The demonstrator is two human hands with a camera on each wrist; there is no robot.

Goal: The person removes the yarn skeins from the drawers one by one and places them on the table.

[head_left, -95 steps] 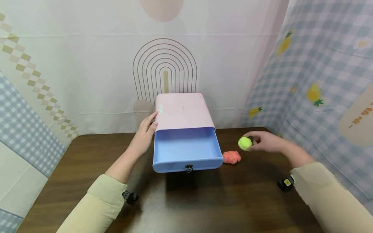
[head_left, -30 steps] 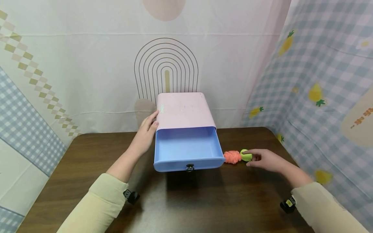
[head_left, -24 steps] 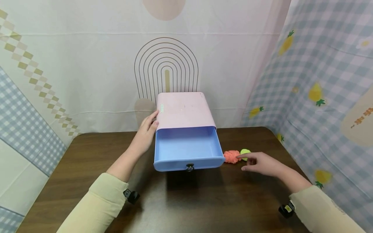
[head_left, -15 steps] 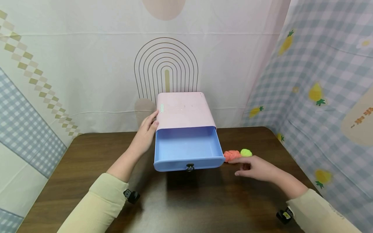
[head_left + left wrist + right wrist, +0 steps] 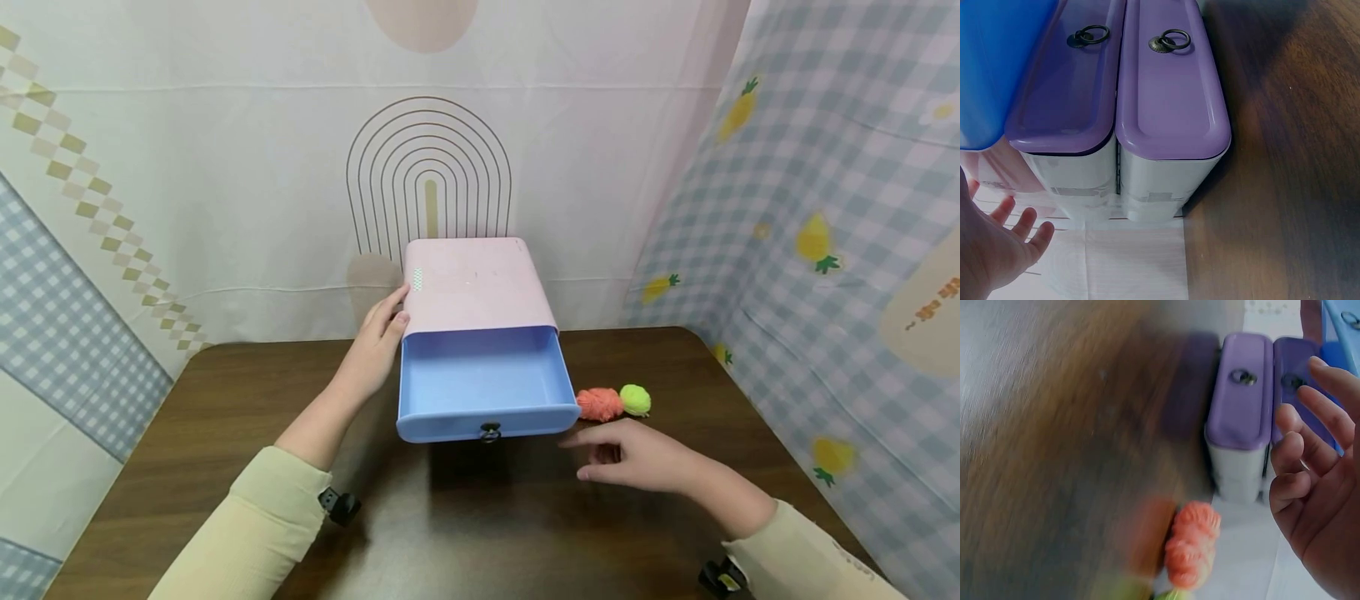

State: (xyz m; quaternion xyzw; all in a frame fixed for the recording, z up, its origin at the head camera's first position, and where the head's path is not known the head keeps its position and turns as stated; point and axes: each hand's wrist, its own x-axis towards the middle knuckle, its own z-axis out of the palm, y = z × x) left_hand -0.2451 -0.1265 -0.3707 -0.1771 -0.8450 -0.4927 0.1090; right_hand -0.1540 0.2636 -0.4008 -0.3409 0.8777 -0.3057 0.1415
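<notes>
A small pink-topped drawer cabinet (image 5: 480, 283) stands at the back of the table, its blue top drawer (image 5: 442, 427) pulled out with nothing inside. My left hand (image 5: 371, 354) rests against the cabinet's left side, fingers extended. Just off the drawer's front right corner hovers my right hand (image 5: 637, 457), holding nothing, its fingers loosely bent. Behind it on the table lie a coral bundle of yarn (image 5: 600, 404) and a lime-green yarn ball (image 5: 636, 401), side by side. In the right wrist view the coral yarn (image 5: 1192, 547) shows below the fingers.
Two purple lower drawers (image 5: 1172, 94) with ring pulls are pushed in beneath the blue one. A ring pull (image 5: 490, 432) hangs on the blue drawer's front. Patterned cloth (image 5: 262, 183) hangs behind and to the right of the dark wooden table (image 5: 480, 533).
My right hand has put the green yarn ball down beside the coral yarn and let it go. It has then moved left and nearer, to the drawer's front corner. My left hand stays put.
</notes>
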